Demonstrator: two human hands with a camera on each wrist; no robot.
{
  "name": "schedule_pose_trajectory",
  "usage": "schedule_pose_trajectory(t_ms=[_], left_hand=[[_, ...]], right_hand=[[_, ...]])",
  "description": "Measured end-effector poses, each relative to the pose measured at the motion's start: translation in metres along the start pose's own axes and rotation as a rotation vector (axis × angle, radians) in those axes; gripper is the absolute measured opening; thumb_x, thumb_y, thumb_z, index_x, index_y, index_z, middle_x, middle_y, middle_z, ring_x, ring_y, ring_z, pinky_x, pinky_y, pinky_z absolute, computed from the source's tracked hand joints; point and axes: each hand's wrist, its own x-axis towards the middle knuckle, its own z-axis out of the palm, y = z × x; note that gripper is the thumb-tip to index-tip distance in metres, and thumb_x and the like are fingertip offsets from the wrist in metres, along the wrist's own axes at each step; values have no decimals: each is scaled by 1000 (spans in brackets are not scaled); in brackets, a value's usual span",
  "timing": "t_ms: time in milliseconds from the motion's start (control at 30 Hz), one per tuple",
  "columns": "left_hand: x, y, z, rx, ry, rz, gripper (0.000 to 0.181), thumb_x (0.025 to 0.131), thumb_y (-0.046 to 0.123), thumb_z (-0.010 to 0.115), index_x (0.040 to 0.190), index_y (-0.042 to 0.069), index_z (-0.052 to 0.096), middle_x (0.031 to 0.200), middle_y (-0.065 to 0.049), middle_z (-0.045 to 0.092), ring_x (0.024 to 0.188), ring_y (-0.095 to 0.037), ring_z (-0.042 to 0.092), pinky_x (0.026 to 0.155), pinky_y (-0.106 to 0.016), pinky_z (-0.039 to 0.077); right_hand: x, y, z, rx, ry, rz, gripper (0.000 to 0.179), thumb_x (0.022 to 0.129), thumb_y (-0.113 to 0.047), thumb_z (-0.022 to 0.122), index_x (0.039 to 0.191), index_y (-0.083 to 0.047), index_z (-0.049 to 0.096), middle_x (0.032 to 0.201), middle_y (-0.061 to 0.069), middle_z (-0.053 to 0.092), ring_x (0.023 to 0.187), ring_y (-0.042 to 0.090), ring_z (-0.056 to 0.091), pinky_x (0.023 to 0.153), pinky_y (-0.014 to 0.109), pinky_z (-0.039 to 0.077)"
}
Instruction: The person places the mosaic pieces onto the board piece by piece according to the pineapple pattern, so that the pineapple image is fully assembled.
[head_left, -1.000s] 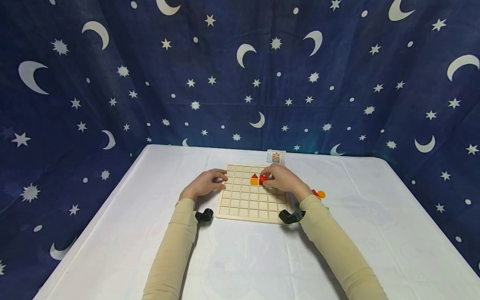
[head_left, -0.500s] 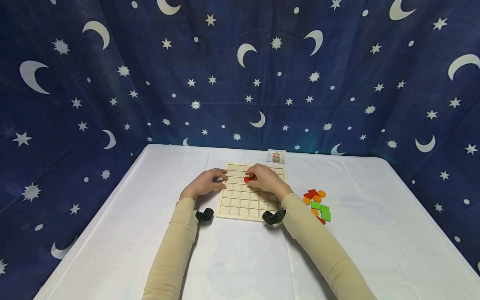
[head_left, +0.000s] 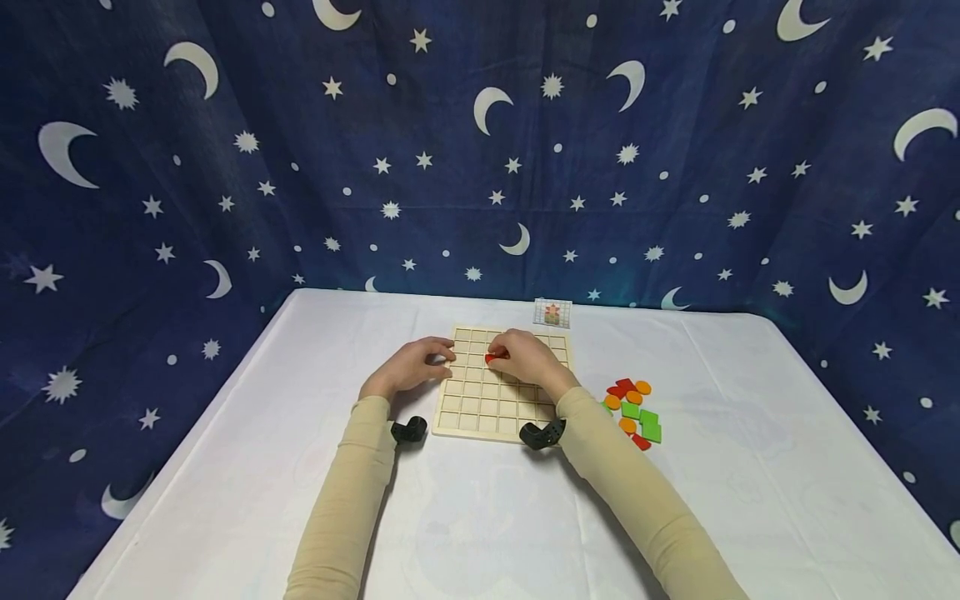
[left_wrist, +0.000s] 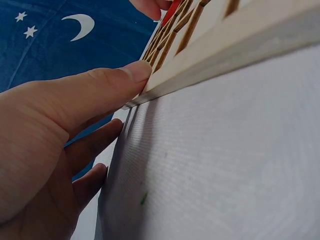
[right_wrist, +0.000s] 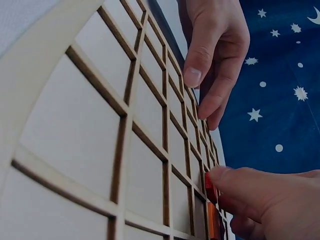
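Observation:
My right hand (head_left: 528, 360) is over the upper middle of a wooden grid board (head_left: 468, 437), pinching a red tile (head_left: 490, 358) between thumb and fingers. Most of that tile is hidden, its shape included. In the right wrist view the thumb tip lies against the red tile (right_wrist: 210, 186), and an orange tile (right_wrist: 214, 220) sits in the grid beside it. My left hand (head_left: 410, 367) rests at the board's left edge with its fingers loosely spread. Its thumb (left_wrist: 120, 85) touches the frame in the left wrist view, while the other fingers hang along the outside.
Loose tiles lie to the right of the board: several green squares (head_left: 650, 432), orange discs (head_left: 643, 388) and red pieces (head_left: 626, 385). A small gridded card (head_left: 552, 313) with a coloured picture lies behind the board. A starry blue curtain (head_left: 420, 125) stands beyond the white table (head_left: 480, 517).
My right hand has moved left across the board, from the right of the orange square to its left, and now covers that square. Loose tiles have come into view. The left hand stays put.

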Motion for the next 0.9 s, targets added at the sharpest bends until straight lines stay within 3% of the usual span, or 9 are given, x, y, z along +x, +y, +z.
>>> schedule_pose_trajectory(t_ms=[300, 667, 900], left_hand=[[0, 0, -1, 9, 0, 10, 30, 88, 18, 74, 115, 8, 70, 144, -9, 51, 138, -29, 39, 115, -43, 30], [-1, 0, -1, -6, -4, 36, 29, 88, 16, 74, 115, 7, 70, 143, -10, 51, 138, -29, 40, 115, -43, 30], [-2, 1, -1, -1, -1, 33, 30, 88, 16, 73, 116, 7, 70, 143, -10, 51, 138, -29, 39, 116, -43, 30]], right_hand=[[1, -1, 1, -26, 1, -3, 14, 91, -18, 70, 102, -10, 74, 97, 1, 70, 90, 17, 64, 83, 35, 53], [0, 1, 0, -17, -13, 5, 15, 91, -19, 70, 102, -9, 74, 94, 1, 71, 86, 16, 64, 82, 35, 54], [0, 1, 0, -19, -1, -8, 18, 91, -18, 70, 106, -8, 73, 99, 2, 71, 93, 18, 64, 86, 35, 53]])
